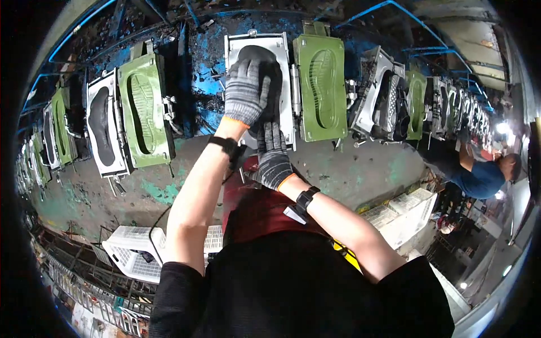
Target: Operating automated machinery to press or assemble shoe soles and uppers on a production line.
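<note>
In front of me lies an opened shoe-sole mould with a silver metal frame [287,96] and a dark sole-shaped piece [274,84] in it. My left hand [246,93], in a grey knit glove with an orange cuff, rests on the upper part of that piece with its fingers stretched out flat. At the near end of the same piece is my right hand [274,160], gloved alike, its fingers extended and pointing away from me. Part of the piece is hidden under both hands. Joined to the frame's right side is a green mould half [323,90] with a ribbed sole-shaped hollow.
Another silver mould [115,129] with a dark sole and its green half [147,110] stand to the left. More open moulds [383,98] run off to the right. White crates [134,248] sit behind me on the left. A person in blue [479,177] is at far right.
</note>
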The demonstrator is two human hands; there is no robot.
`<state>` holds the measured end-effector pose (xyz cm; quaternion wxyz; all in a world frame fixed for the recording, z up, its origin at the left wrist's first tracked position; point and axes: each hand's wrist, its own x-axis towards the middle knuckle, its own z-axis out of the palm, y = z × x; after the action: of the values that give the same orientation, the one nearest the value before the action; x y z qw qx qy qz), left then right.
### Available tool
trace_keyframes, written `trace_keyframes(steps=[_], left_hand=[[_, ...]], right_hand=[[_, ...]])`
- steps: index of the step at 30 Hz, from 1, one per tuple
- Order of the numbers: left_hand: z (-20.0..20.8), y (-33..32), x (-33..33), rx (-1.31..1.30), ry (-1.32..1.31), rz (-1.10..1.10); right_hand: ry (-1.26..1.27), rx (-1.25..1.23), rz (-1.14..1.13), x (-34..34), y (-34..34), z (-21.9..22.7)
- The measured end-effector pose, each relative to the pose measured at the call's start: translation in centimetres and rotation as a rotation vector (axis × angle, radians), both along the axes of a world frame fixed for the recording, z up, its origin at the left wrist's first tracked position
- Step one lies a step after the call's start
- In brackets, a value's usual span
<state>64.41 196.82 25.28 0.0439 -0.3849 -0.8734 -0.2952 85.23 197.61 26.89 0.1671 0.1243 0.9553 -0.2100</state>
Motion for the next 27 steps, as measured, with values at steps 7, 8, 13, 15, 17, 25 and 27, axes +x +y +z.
trace_keyframes(steps=[7,8,13,15,17,25,27], left_hand=[[-2.3,3.9,2.0,-0.087,-0.008,-0.165],[-2.1,4.5,2.3,-0.156,0.048,-0.150],[-0.5,6.1,4.4,-0.525,0.086,-0.071],[-0.5,5.6,4.1,-0.564,0.074,-0.048],[-0.1,8.3,4.8,-0.417,0.013,-0.112],[-4.0,1.9,-6.7,-0.091,-0.550,0.529],[-15.8,-9.5,-13.0,0.725,-1.333,0.802]], right_hand=[[0.101,-0.093,-0.056,4.0,1.0,-0.4],[0.101,-0.108,-0.066,4.8,0.8,-0.8],[-0.096,-0.292,-0.087,5.8,0.5,-3.0],[-0.338,-0.441,-0.004,5.5,1.0,-3.4],[-0.204,-0.326,0.059,8.9,3.4,-10.4],[-0.167,0.070,0.187,6.1,4.8,-4.4],[-0.264,0.016,0.319,5.0,2.1,-2.9]])
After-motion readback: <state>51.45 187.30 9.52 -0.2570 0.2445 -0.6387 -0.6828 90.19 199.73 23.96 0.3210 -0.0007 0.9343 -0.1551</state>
